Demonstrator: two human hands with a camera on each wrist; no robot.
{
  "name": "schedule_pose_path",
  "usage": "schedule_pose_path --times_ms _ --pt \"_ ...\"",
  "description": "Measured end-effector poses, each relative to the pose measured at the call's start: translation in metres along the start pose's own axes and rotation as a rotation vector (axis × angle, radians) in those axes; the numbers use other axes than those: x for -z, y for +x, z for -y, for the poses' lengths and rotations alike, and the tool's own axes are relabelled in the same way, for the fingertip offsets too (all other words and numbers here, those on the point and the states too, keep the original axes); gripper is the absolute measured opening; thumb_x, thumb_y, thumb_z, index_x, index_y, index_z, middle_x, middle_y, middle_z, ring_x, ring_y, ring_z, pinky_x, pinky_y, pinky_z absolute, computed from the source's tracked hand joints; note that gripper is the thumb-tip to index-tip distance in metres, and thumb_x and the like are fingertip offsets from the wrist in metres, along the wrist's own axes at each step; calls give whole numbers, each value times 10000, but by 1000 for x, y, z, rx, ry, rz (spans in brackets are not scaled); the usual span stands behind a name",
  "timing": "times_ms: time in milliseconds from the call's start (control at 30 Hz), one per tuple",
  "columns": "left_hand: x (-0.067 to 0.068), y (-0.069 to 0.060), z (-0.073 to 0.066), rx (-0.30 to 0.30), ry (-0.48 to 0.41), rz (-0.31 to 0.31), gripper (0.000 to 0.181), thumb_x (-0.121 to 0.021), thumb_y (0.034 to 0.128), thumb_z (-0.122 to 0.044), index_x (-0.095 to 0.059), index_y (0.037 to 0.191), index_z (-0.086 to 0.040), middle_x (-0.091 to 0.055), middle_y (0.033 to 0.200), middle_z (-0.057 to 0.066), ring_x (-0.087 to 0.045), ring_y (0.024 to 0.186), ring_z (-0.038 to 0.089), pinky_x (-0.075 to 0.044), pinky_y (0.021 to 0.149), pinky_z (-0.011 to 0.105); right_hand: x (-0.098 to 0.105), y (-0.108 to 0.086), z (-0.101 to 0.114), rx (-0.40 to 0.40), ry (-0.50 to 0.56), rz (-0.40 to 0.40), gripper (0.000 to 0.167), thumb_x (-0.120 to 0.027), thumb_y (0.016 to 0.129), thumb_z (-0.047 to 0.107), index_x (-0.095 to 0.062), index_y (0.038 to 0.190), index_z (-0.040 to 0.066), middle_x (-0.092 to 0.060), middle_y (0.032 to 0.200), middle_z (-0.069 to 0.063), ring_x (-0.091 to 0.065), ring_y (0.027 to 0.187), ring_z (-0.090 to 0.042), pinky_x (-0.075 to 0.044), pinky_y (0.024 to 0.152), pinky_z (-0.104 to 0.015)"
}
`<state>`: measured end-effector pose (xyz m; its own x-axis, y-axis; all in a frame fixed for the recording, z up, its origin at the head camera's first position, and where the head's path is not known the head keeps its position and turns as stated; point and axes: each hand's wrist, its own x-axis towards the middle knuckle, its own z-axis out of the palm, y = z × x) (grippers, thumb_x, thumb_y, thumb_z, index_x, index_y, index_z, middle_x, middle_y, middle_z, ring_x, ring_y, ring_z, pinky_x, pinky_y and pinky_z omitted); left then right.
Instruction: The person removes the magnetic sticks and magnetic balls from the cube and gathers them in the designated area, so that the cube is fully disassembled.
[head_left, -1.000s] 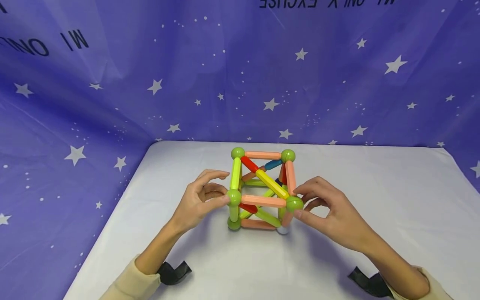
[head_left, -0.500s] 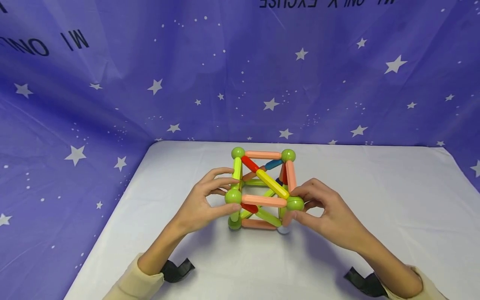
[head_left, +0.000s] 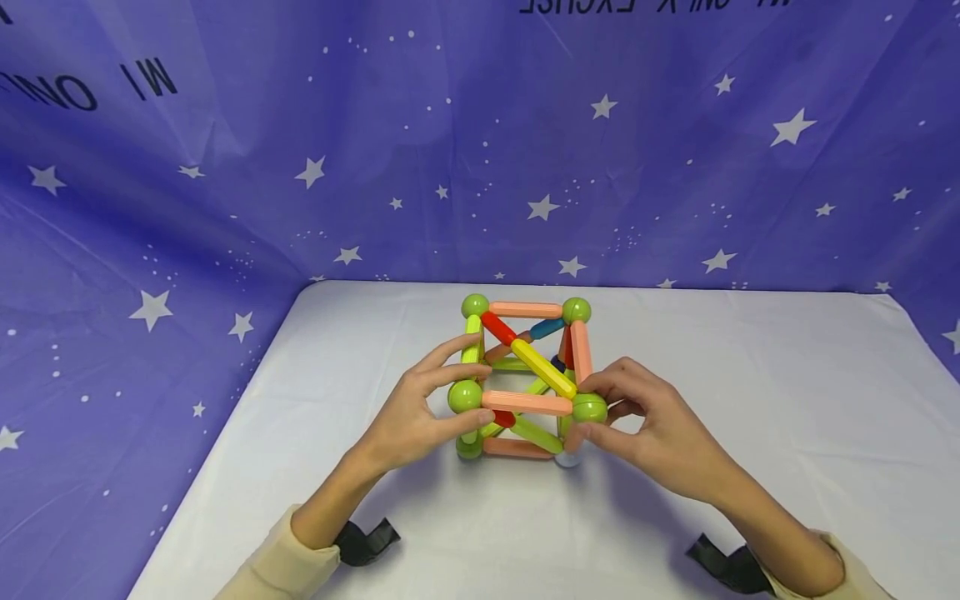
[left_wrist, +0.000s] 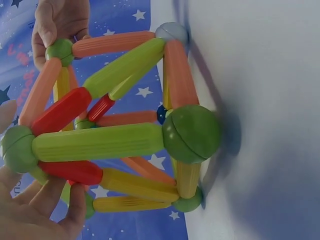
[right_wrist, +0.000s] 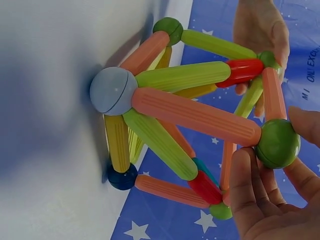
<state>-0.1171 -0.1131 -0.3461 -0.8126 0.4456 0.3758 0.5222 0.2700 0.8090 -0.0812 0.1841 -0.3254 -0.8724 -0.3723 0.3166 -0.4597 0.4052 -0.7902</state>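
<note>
A cube-shaped frame of magnetic sticks and balls point(head_left: 528, 403) stands on the white cloth, with diagonal sticks across its faces. My left hand point(head_left: 408, 421) holds the upper front left corner; its thumb and fingers lie around the green ball point(head_left: 464, 397) and beside the yellow-green rod point(head_left: 470, 352). At the upper front right corner, my right hand point(head_left: 660, 429) pinches another green ball point(right_wrist: 278, 143) between thumb and fingers. A pale grey-blue ball point(right_wrist: 113, 91) and a dark blue ball point(right_wrist: 122, 176) sit at lower corners.
The white-covered table point(head_left: 787, 417) extends around the frame. A purple-blue cloth with stars point(head_left: 540, 150) hangs behind and at the sides. Black strap ends point(head_left: 367, 542) hang by both wrists, below the cream sleeves.
My left hand has slid rightward and further around its corner ball, fingers reaching over the rod. The right hand has shifted slightly left on its ball. The frame stays nearly still.
</note>
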Motion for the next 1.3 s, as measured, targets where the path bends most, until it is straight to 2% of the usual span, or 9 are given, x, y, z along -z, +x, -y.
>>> schedule_pose_path --times_ms 133,333,567,800,1300 --pt "-3 0 2 -23 0 -24 256 -813 826 -203 -749 1072 -175 -531 1386 -70 -425 1343 168 -333 1068 570 -2 1 1 -4 8 6 382 -846 775 67 -682 1105 169 -593 968 48 -628 847 -143 -558 740 -277" --pt "-4 0 5 -58 -20 -39 157 -801 829 -162 -741 971 -190 -598 1304 -12 -492 1276 174 -365 1053 543 -4 1 2 29 -25 3 357 -833 786 51 -683 1078 191 -578 933 56 -615 813 -128 -552 735 -266" --pt "-2 0 6 -90 -25 -3 160 -790 837 -139 -735 980 -185 -582 1321 31 -499 1272 221 -370 1047 517 -7 2 3 45 -37 -14 348 -827 774 19 -685 1037 196 -577 909 59 -617 804 -127 -554 738 -267" --pt "1 -2 7 -98 -17 35 146 -781 849 -127 -727 973 -183 -563 1326 -23 -511 1256 295 -388 1035 502 -9 1 4 40 -11 -18 349 -810 774 -6 -698 1037 194 -593 910 56 -627 811 -135 -554 753 -263" --pt "1 -3 11 -119 -21 34 149 -782 854 -115 -719 970 -183 -552 1332 -24 -525 1230 303 -404 1023 490 -13 2 5 30 -21 -19 376 -723 768 -88 -703 1017 193 -605 915 66 -631 808 -127 -564 779 -289"
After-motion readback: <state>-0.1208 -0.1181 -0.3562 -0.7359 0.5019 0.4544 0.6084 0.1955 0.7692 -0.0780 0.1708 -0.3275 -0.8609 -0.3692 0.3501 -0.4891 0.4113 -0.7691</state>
